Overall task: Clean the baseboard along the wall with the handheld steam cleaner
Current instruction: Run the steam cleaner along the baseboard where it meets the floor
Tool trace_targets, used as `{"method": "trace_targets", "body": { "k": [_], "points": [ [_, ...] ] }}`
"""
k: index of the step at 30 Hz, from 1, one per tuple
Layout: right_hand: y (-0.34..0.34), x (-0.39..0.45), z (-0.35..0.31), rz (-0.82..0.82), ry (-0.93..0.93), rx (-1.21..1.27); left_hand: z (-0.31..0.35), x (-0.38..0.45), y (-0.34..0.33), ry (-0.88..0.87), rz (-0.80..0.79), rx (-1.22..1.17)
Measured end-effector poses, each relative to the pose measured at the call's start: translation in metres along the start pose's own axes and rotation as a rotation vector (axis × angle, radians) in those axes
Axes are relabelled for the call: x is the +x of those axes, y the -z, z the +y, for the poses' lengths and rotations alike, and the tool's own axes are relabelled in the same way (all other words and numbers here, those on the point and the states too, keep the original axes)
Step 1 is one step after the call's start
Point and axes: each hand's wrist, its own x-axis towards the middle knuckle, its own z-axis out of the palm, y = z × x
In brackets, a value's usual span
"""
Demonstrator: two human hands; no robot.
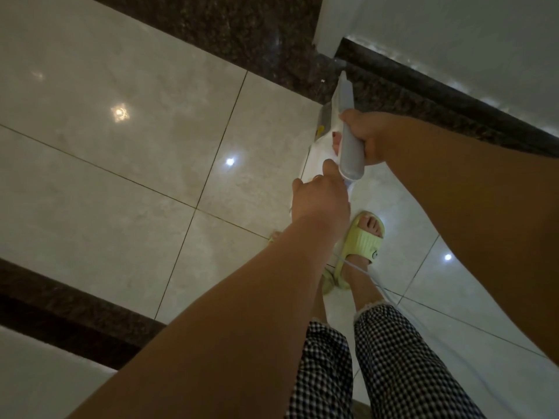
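The white and grey handheld steam cleaner [345,116] points down toward the floor, its narrow tip close to the dark speckled baseboard [438,86] near a white door frame [328,28]. My right hand [364,134] is closed around its grey handle. Just below it, my left hand [320,198] grips the cleaner's white lower body, where the cord leaves. The nozzle end is partly hidden behind the cleaner's body, so I cannot tell whether it touches the baseboard.
Glossy beige floor tiles [121,146] spread to the left, edged by a dark stone border [227,22]. My feet in light green slippers [363,243] stand below the cleaner, and its white cord [381,285] trails past my ankle. Another dark strip [60,313] lies at lower left.
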Motion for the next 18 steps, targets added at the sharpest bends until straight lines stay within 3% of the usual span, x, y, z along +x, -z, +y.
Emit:
{"method": "trace_targets", "body": {
  "k": [18],
  "points": [
    [-0.006,-0.006,-0.013,0.032,0.044,0.002,-0.002,0.011,0.003,0.019,0.035,-0.013]
  ]
}}
